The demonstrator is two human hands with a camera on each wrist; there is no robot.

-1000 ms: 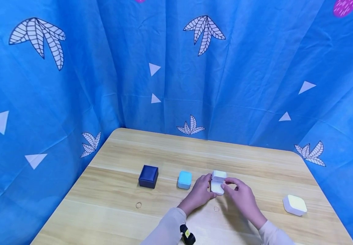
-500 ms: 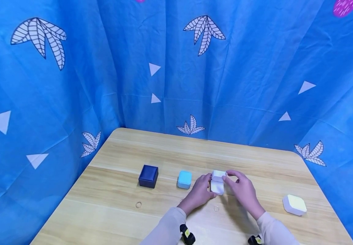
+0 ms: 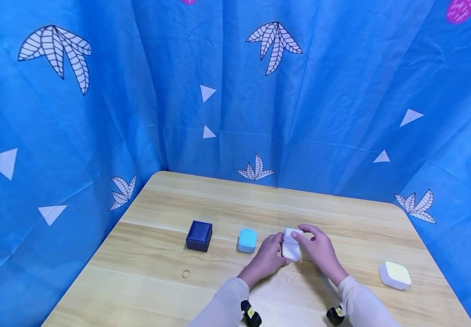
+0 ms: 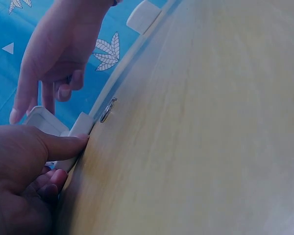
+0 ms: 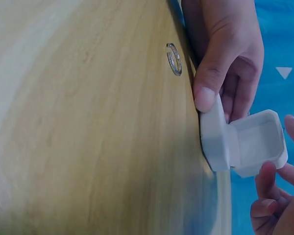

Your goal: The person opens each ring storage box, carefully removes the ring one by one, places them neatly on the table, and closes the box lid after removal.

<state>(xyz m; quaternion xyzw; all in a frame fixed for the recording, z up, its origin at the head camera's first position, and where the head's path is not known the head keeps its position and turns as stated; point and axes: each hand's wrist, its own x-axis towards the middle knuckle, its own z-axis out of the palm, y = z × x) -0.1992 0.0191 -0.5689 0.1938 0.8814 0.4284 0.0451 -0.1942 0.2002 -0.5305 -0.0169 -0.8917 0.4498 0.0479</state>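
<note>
We're at a light wooden table (image 3: 227, 213) boxed in by a blue curtain (image 3: 96, 113) printed with white leaves and triangles.

Four little boxes sit in a row across the table: a dark navy box (image 3: 199, 235) on the left, a light blue box (image 3: 247, 240) next to it, the white box (image 3: 291, 245) we're handling in the middle, and a cream box (image 3: 395, 274) well off to the right. The navy, blue and cream ones are closed. Our white box is open, its lid tipped up; the right wrist view shows a pale lining, and we can't tell whether anything sits inside. One ring (image 3: 185, 274) lies on the wood in front of the navy box, another ring (image 3: 289, 279) just in front of the white box.

Our left hand (image 3: 267, 258) grips the box's base, thumb against its side. Our right hand (image 3: 320, 252) has its fingers curled round the lid.

Compared with a second ago, our right hand has moved from the front of the box up onto the lid, and the box itself has stayed put.
</note>
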